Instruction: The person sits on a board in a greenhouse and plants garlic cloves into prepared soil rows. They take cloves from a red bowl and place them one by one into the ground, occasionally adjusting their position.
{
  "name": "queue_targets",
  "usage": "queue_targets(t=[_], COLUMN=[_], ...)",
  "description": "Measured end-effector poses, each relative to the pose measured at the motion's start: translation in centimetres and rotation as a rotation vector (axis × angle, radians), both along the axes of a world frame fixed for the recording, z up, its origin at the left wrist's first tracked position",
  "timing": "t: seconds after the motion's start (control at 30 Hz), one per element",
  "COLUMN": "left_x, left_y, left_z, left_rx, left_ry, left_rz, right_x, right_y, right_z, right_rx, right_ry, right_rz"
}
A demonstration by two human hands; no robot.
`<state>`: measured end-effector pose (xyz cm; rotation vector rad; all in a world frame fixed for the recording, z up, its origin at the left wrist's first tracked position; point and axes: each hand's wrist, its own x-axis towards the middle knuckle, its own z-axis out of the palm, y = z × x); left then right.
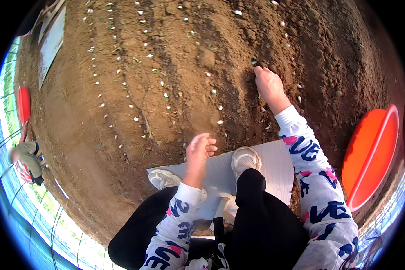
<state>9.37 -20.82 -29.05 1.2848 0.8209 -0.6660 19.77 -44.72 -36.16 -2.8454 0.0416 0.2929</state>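
Rows of whitish garlic cloves (220,108) stand spaced out in furrows of loose brown soil (185,91). My right hand (270,86) reaches down to the soil at upper right of centre, fingertips together beside a small dark hollow with a pale bit at its edge; whether the fingers hold a clove is hidden. My left hand (201,148) hovers near the edge of a pale board (276,162) under my shoes, its fingers curled and its palm side partly hidden; I cannot make out anything in it.
A large orange-red plastic basin (368,155) stands at the right. Under me is a small wooden support (222,207). Far left are another red basin (24,104), a white panel (52,44) and a person (28,158) sitting low. Blue sheeting (6,189) borders the plot.
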Motion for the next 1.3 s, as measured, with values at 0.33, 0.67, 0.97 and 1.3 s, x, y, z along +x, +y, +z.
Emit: queue_targets(t=[0.33,0.67,0.97,1.3], left_x=[10.9,18.0,18.0,18.4], left_y=[-0.7,-1.3,-1.2,-1.6], left_z=[-2.9,-8.6,-8.8,-8.6], left_rx=[0.881,1.342,1.383,1.386], left_ry=[-0.908,-0.911,-0.898,-0.914], left_rz=[-0.405,-0.63,-0.637,-0.629], right_x=[-0.2,15.5,16.2,7.3], right_y=[-0.5,-0.8,-1.7,-0.8], right_z=[-0.7,2.2,1.9,1.0], right_rx=[0.063,-0.059,0.217,0.043], right_ry=[-0.11,-0.219,-0.072,-0.073], right_rz=[-0.013,-0.019,-0.08,-0.056])
